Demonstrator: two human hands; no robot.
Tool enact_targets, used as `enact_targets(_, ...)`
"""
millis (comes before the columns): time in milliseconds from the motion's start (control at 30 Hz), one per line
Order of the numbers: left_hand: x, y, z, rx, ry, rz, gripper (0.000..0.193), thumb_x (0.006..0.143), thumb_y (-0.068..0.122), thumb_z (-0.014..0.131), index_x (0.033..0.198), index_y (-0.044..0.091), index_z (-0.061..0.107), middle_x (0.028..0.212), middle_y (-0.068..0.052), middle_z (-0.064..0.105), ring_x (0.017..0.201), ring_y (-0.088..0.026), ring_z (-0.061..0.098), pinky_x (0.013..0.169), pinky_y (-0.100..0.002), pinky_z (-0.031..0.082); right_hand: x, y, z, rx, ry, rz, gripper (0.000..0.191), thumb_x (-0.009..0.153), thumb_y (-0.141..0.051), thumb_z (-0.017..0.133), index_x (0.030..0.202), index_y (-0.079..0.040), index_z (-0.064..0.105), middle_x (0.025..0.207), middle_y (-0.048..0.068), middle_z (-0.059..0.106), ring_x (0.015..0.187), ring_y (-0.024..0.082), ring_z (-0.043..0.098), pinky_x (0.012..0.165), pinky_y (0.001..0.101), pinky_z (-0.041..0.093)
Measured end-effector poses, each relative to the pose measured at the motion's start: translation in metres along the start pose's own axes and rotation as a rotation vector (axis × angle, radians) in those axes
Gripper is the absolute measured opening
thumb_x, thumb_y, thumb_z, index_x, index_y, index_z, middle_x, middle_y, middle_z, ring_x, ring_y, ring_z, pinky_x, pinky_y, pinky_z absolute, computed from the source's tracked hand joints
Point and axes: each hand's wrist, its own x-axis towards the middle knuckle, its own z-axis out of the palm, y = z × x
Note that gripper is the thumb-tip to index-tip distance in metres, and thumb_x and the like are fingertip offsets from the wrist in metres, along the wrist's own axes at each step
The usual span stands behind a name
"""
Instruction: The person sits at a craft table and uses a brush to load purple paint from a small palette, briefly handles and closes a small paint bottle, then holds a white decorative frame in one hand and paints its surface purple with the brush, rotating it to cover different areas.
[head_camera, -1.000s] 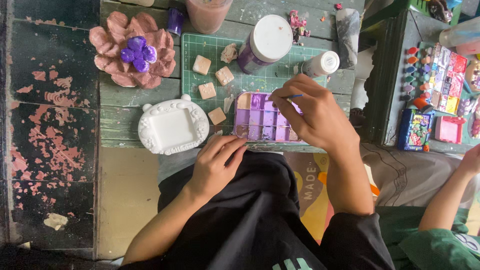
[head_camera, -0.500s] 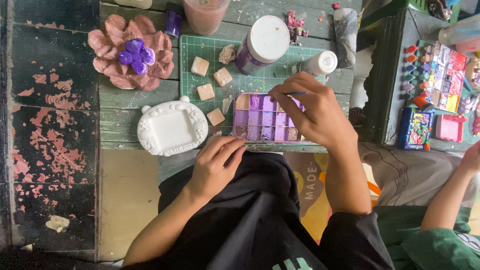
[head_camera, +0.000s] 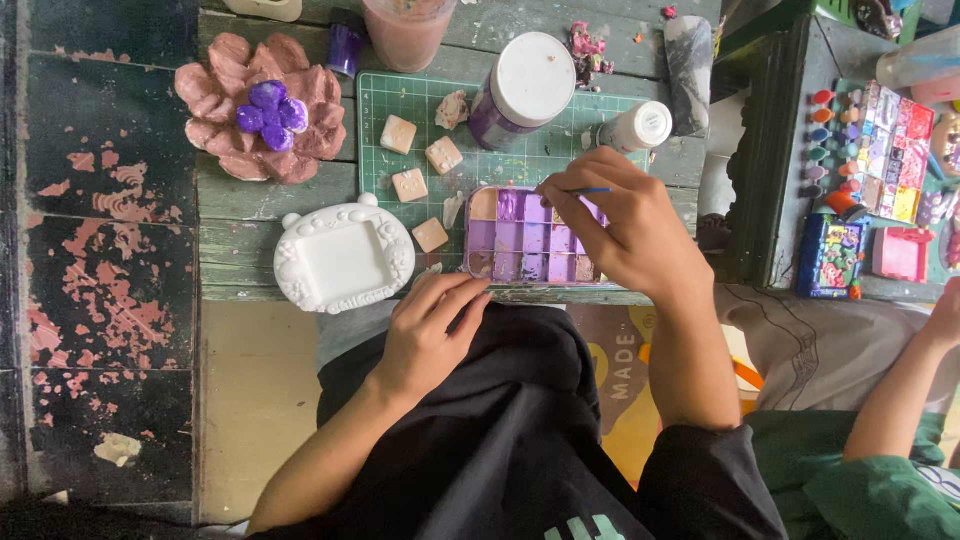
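Purple paint palette (head_camera: 530, 240), a tray of small square wells, lay on the front edge of a green cutting mat (head_camera: 450, 120) atop a worn green table (head_camera: 250, 200). Over its right half hovered the right hand (head_camera: 625, 225), fingers pinched together on a thin blue brush (head_camera: 585, 190), the brush pointing left across the upper wells. Rested on a black garment in the lap, just below the table edge: the left hand (head_camera: 430, 335), fingers loosely together, holding nothing. Just left of the palette sat a white ornate frame piece (head_camera: 343, 258). Scattered on the mat beside it were four small tan cubes (head_camera: 410, 185). Farther up stood a white-lidded jar (head_camera: 520, 90) and a small white bottle (head_camera: 635, 128). At far left lay a pink flower-shaped piece with a purple centre (head_camera: 262, 108). At far right, another person's arm (head_camera: 900, 390) near a row of small paint pots (head_camera: 825, 130).
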Motion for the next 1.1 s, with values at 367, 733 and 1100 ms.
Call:
enact_targets(367, -0.001, -0.001, 0.001, 0.004, -0.001, 0.003, 0.024, 0.088, -0.002, 0.08, 0.11, 0.001, 0.07, 0.105, -0.01, 0.068, 0.093, -0.028, 0.07, 0.082, -0.037, 0.059, -0.001, -0.002, -0.001, -0.017, 0.0, 0.018, 0.007, 0.095, 0.004, 0.069, 0.1, 0.008, 0.071, 0.103, 0.014, 0.073, 0.098, 0.033, 0.068, 0.085, 0.0424, 0.054)
enact_targets(733, -0.002, -0.001, 0.002, 0.01, 0.01, 0.004, 0.025, 0.087, -0.001, 0.08, 0.11, 0.001, 0.07, 0.105, -0.01, 0.068, 0.093, -0.028, 0.07, 0.082, -0.038, 0.058, -0.003, 0.003, 0.001, -0.077, 0.049, 0.007, 0.008, 0.095, 0.001, 0.076, 0.101, 0.004, 0.073, 0.096, 0.014, 0.074, 0.091, 0.031, 0.07, 0.077, 0.0405, 0.055)
enact_targets(1100, -0.002, 0.0, 0.0, 0.006, 0.002, 0.002, 0.023, 0.089, -0.001, 0.079, 0.11, 0.001, 0.07, 0.105, -0.009, 0.068, 0.094, -0.028, 0.07, 0.083, -0.038, 0.058, -0.014, 0.038, -0.004, 0.047, 0.129, 0.178, 0.01, 0.101, -0.001, 0.076, 0.11, 0.0, 0.075, 0.103, 0.011, 0.076, 0.093, 0.02, 0.075, 0.083, 0.0324, 0.056)
